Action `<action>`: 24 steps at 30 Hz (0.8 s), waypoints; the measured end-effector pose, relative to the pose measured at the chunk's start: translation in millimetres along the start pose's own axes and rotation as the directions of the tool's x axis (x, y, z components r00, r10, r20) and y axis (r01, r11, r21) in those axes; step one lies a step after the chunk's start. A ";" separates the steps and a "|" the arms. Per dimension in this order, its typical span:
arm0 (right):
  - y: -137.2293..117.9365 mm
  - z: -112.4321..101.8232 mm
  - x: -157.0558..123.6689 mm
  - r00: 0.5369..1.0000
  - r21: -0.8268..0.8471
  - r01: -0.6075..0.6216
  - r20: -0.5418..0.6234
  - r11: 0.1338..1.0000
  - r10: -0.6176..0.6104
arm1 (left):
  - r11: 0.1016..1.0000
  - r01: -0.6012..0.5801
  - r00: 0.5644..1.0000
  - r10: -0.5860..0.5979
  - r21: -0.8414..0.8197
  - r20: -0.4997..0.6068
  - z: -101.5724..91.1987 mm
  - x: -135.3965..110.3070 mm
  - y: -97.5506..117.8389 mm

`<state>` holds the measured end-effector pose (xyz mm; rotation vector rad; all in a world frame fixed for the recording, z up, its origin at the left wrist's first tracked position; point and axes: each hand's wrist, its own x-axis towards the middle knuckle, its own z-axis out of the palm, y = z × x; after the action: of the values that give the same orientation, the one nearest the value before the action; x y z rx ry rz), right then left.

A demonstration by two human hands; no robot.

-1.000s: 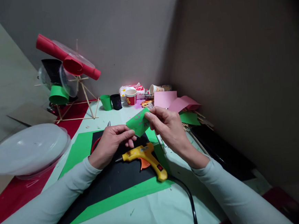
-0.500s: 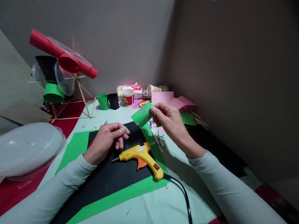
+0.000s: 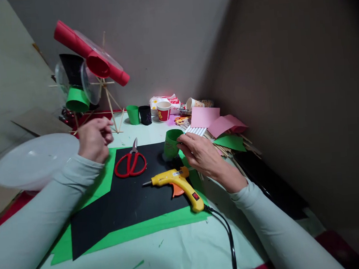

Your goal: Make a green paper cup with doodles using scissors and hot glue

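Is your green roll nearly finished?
Done: the green roll is curled up, and a green cup and a black cup stand at the back. In hand: the right hand pinches the green roll; the left hand is raised, apart. Left: the glue gun lies untouched, so the seam probably needs gluing.

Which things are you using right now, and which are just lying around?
In use: green paper roll in the right hand; glue gun and scissors close by.
Lying about: pink paper, cups at the back, plastic bowl.

Home craft corner: glue gun, scissors, coloured paper sheets.
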<state>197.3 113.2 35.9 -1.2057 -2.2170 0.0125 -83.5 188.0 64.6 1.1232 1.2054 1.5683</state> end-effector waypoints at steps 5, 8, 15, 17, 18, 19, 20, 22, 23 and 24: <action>1.2 -3.8 0.5 0.996 -0.009 0.048 -0.070 0.999 -0.049 | 0.989 -0.117 0.992 0.111 -0.089 -0.068 -15.6 5.6 31.4; -0.9 -15.0 1.1 0.980 0.028 0.051 -0.196 0.998 -0.044 | 0.991 -0.109 0.994 0.110 -0.082 0.004 -8.2 -0.3 27.2; -2.5 -22.9 4.2 0.979 0.055 0.066 -0.195 0.996 -0.055 | 0.997 -0.015 0.951 -0.011 0.081 0.309 17.8 -17.5 -2.9; 0.2 -13.2 5.7 0.992 0.023 0.105 -0.066 0.994 -0.103 | 0.990 0.006 0.916 -0.063 0.144 0.396 22.8 -24.0 -7.9; 1.3 -8.0 6.3 0.993 0.004 0.120 -0.002 0.993 -0.120 | 0.985 0.014 0.897 -0.088 0.172 0.432 25.0 -27.1 -10.6; 2.1 -3.3 6.7 0.990 -0.017 0.130 0.054 0.991 -0.129 | 0.981 0.016 0.881 -0.106 0.195 0.461 27.1 -30.0 -13.6; 2.6 0.7 7.0 0.986 -0.037 0.136 0.101 0.990 -0.132 | 0.976 0.016 0.865 -0.122 0.217 0.487 29.1 -32.4 -16.9; 2.7 5.4 6.9 0.978 -0.067 0.142 0.165 0.988 -0.130 | 0.967 0.000 0.841 -0.139 0.256 0.523 32.3 -35.9 -23.9; 2.7 6.1 6.6 0.974 -0.076 0.143 0.185 0.987 -0.127 | 0.961 -0.016 0.834 -0.141 0.277 0.534 33.3 -36.8 -27.1; 2.9 5.9 6.1 0.972 -0.082 0.143 0.198 0.986 -0.125 | 0.953 -0.037 0.831 -0.138 0.300 0.540 33.9 -37.1 -29.8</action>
<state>194.0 121.2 33.4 -1.1437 -2.4898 -0.0330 -38.9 165.6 34.2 1.5947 1.0682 0.9191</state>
